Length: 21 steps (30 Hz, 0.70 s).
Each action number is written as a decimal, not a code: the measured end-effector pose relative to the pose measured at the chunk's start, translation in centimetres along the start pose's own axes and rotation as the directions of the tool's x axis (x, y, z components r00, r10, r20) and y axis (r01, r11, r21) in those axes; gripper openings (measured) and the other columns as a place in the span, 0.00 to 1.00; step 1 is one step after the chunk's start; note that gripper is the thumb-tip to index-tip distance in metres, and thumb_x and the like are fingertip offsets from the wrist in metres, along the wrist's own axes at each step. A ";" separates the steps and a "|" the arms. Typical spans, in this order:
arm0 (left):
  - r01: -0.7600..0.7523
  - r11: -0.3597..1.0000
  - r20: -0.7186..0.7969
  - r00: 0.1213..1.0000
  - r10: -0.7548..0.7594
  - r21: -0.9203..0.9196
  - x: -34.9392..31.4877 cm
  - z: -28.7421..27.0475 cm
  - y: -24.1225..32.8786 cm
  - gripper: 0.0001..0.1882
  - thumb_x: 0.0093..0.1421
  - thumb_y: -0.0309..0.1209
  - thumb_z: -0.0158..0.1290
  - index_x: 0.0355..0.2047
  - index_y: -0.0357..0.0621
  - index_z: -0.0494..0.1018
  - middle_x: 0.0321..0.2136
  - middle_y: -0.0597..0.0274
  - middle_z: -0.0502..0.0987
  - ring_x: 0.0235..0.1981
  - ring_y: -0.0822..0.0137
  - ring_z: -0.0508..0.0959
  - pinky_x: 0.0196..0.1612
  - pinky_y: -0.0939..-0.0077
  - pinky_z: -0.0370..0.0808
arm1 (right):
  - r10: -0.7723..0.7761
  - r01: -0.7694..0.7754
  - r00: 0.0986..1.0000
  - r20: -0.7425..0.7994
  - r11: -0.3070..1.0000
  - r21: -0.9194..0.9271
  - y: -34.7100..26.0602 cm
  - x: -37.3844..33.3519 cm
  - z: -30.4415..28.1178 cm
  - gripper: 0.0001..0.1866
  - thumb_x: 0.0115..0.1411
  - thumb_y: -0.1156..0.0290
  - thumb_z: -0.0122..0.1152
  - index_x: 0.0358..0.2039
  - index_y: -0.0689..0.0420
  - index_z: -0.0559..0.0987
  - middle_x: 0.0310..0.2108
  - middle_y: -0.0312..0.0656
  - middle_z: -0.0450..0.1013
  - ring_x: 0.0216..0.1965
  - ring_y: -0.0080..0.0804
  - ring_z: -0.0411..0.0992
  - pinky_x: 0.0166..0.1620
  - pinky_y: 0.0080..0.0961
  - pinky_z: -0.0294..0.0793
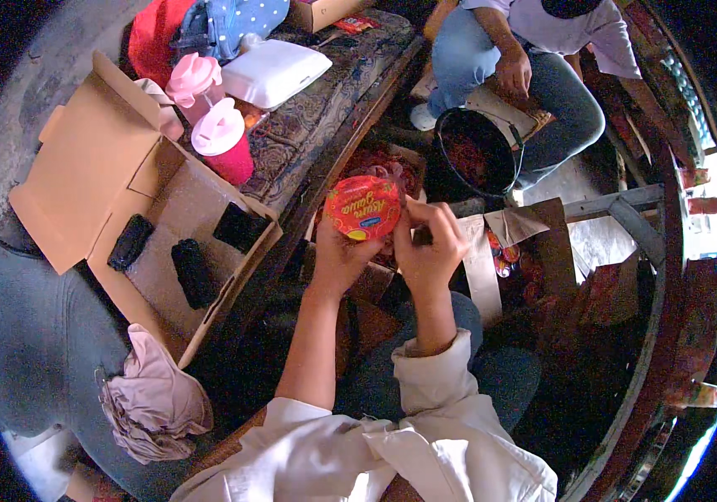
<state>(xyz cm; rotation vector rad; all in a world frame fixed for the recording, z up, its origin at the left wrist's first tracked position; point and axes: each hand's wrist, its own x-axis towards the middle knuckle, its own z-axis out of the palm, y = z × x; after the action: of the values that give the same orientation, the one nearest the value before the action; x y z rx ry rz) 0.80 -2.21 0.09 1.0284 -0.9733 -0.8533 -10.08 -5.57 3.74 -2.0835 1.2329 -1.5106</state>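
A small tub with a round, red printed lid [364, 207] is held up in front of me, lid facing upward. My left hand [340, 255] is closed around its near left side. At its right edge, my right hand [432, 238] is closed, thumb and bent fingers pinching the rim. Both hands hide the tub's wall. Just beyond it, partly covered by the tub, sits a box of reddish packs [396, 163]. To the right of my right hand, several red-topped tubs [505, 258] show inside an opened cardboard box [482, 280].
An open carton [166, 293] with dark bundles lies left, beside a crumpled pink cloth [158, 402]. Two pink-lidded cups [223, 138] and a white foam box [273, 71] rest on a patterned bench [325, 92]. Opposite, a seated person [534, 75] has a black bucket [477, 151] before them.
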 end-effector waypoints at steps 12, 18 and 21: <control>-0.069 0.986 -0.031 0.997 0.074 0.152 0.5 -0.1 -0.6 0.31 0.42 0.28 0.62 0.45 0.38 0.61 0.41 0.58 0.72 0.42 0.68 0.73 0.46 0.74 0.70 | -0.111 0.110 0.994 0.020 0.993 0.044 1.0 0.5 -1.2 0.08 0.39 0.83 0.60 0.23 0.59 0.75 0.21 0.42 0.71 0.23 0.34 0.71 0.27 0.24 0.69; -0.021 0.987 -0.025 0.999 0.025 0.158 0.5 0.4 0.3 0.31 0.41 0.28 0.62 0.45 0.38 0.62 0.42 0.58 0.72 0.43 0.68 0.73 0.47 0.74 0.69 | -0.095 0.095 0.995 0.019 0.995 0.019 1.1 0.1 -0.5 0.13 0.35 0.83 0.59 0.26 0.57 0.76 0.21 0.41 0.70 0.23 0.37 0.70 0.26 0.27 0.70; 0.011 0.999 -0.049 0.999 -0.009 0.030 0.3 0.6 0.3 0.30 0.41 0.29 0.62 0.45 0.38 0.63 0.42 0.58 0.72 0.42 0.68 0.73 0.47 0.74 0.69 | -0.077 0.077 0.997 0.025 0.997 0.019 1.0 0.0 -0.4 0.14 0.35 0.83 0.59 0.27 0.56 0.76 0.22 0.41 0.71 0.23 0.38 0.71 0.27 0.27 0.71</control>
<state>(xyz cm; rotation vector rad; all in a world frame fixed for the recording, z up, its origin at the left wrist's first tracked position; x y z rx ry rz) 0.33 -2.58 0.59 1.0761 -0.9425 -0.8200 -10.91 -6.07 3.23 -2.1548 1.1379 -1.5163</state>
